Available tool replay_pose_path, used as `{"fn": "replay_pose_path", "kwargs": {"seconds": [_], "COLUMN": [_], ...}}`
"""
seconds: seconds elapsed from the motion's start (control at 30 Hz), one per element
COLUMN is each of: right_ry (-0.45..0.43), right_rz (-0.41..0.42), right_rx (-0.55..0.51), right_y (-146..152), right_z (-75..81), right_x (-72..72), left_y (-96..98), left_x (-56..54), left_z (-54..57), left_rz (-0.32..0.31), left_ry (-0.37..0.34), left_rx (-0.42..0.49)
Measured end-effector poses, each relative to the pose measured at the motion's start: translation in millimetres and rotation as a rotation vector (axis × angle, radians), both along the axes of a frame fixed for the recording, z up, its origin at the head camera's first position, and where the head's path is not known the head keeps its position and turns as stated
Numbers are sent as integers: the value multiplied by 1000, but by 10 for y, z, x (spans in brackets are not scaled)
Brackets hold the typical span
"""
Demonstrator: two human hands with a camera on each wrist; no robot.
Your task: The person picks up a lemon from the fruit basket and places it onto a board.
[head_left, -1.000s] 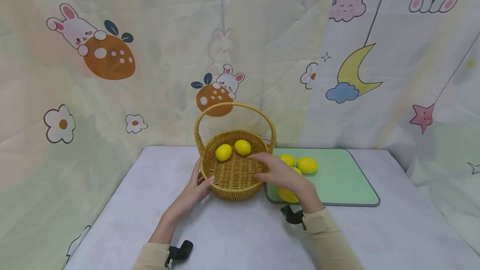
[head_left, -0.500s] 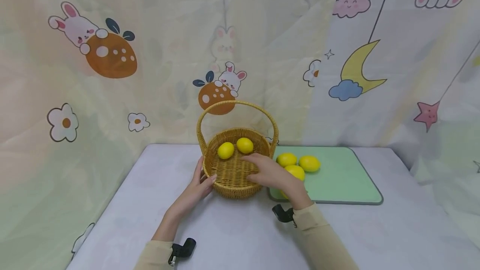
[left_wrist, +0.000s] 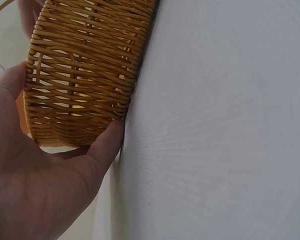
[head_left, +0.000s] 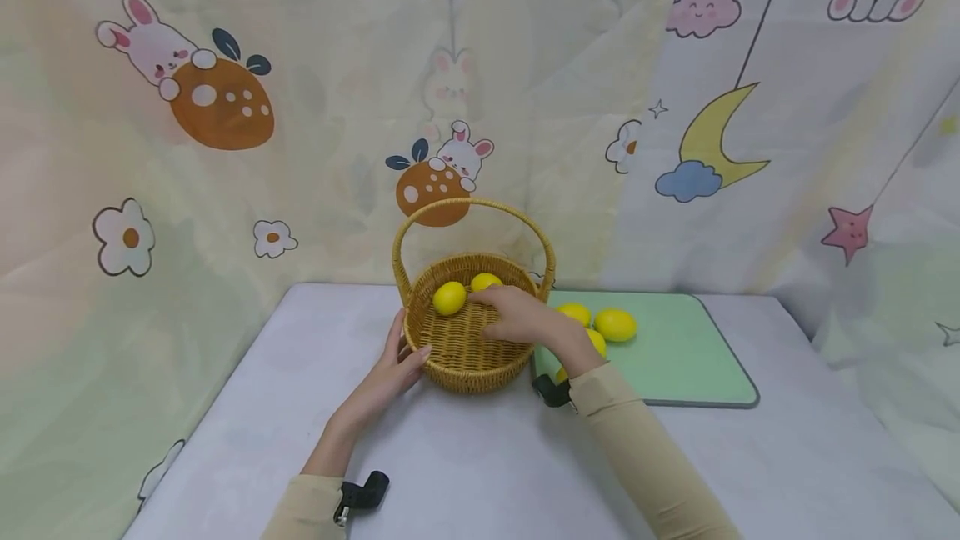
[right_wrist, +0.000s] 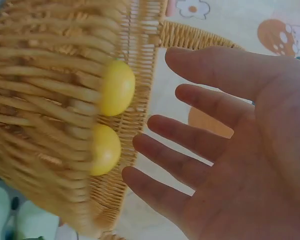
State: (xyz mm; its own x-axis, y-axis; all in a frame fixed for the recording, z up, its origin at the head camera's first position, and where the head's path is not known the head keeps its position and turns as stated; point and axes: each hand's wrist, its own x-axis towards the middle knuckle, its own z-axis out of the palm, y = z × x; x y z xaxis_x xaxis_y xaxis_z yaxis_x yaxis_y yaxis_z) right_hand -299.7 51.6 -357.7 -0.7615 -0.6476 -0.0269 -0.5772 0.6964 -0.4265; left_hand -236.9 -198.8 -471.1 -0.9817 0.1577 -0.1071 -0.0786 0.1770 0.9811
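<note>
A wicker basket point(head_left: 471, 380) with a tall arched handle stands on the table, tilted a little. Inside, toward the back, lie two lemons, a left one point(head_left: 449, 298) and a right one point(head_left: 486, 281) partly covered by fingers. My left hand point(head_left: 388, 375) grips the basket's left side; thumb and fingers show against the weave point(left_wrist: 85, 75) in the left wrist view. My right hand point(head_left: 517, 315) hovers over the basket's right part, its spread fingers holding nothing. In the right wrist view both lemons, one point(right_wrist: 120, 87) above the other point(right_wrist: 106, 150), lie beyond the fingertips.
Right of the basket lies a pale green board point(head_left: 690, 357) with a grey edge. Several lemons point(head_left: 615, 325) rest on its left part, some partly hidden by my right arm. A printed cloth backdrop point(head_left: 330, 148) hangs behind the white table point(head_left: 465, 473).
My right hand has moved left and farther into the basket, now covering part of the right lemon. The left hand keeps its hold on the basket. The lemons stay in place.
</note>
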Motion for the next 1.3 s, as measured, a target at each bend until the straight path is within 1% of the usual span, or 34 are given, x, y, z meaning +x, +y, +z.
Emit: {"fn": "replay_pose_path", "kwargs": {"seconds": [0.1,0.23,0.4,0.67,0.83,0.9,1.07,1.17,1.3], "right_ry": [-14,-41,-75,-125,-105,-107,-150,-168,-175], "right_rz": [2,11,14,35,44,41,16,8,10], "right_rx": [-6,-16,-23,-66,-39,-27,-12,1,36], "right_y": [-61,-141,-216,-305,-393,-414,-427,-457,-514], "right_z": [68,151,172,47,-21,-80,-218,-242,-228], "right_x": [-94,-209,-334,-518,-591,-601,-584,-593,-603], "left_y": [-4,-8,-4,12,14,20,31,22,4], "left_x": [11,22,17,0,1,8,14,12,10], "left_z": [9,27,22,-6,-5,-19,-44,-37,-27], "left_rz": [4,-4,-19,-15,-12,-18,-15,0,4], "left_ry": [-5,11,27,27,20,22,14,13,21], "left_rx": [5,14,24,13,25,28,24,14,24]}}
